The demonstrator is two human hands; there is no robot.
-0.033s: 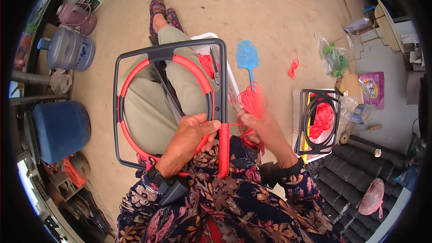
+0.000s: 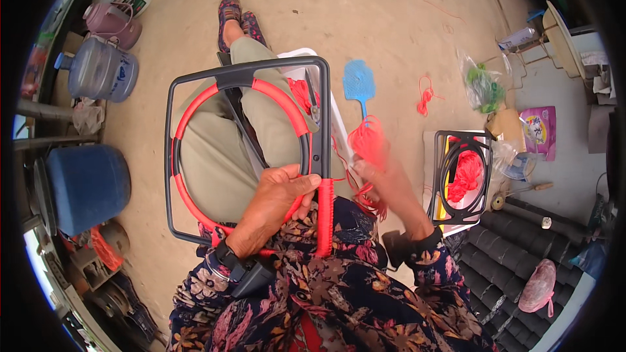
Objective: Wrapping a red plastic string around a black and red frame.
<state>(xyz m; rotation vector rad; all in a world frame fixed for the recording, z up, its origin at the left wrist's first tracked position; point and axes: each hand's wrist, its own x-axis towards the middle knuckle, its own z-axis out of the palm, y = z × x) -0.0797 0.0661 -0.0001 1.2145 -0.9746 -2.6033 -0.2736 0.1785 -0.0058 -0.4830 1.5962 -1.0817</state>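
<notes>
A black rectangular frame (image 2: 324, 124) with a round inner ring lies across my lap. Red wrapping covers parts of the ring, and tight red coils (image 2: 325, 218) cover the near end of the right side bar. My left hand (image 2: 277, 199) grips that bar just above the coils, thumb on top and fingers curled beneath. To the right of the frame, my right hand (image 2: 389, 186) is closed on a looped hank of red cord (image 2: 366, 140); hand and hank are slightly blurred. Strands run from the hank toward the coils.
Beneath the frame's right side sits a white tray (image 2: 337, 101) with red cord and a bladed tool. A blue fly swatter (image 2: 358, 81) lies beyond my right hand. Further right, another black frame (image 2: 443, 176) rests on a box of red cord. Blue barrel (image 2: 88, 189) stands left.
My right hand has shifted slightly to the right with the hank of cord. My left hand and the frame have stayed in place.
</notes>
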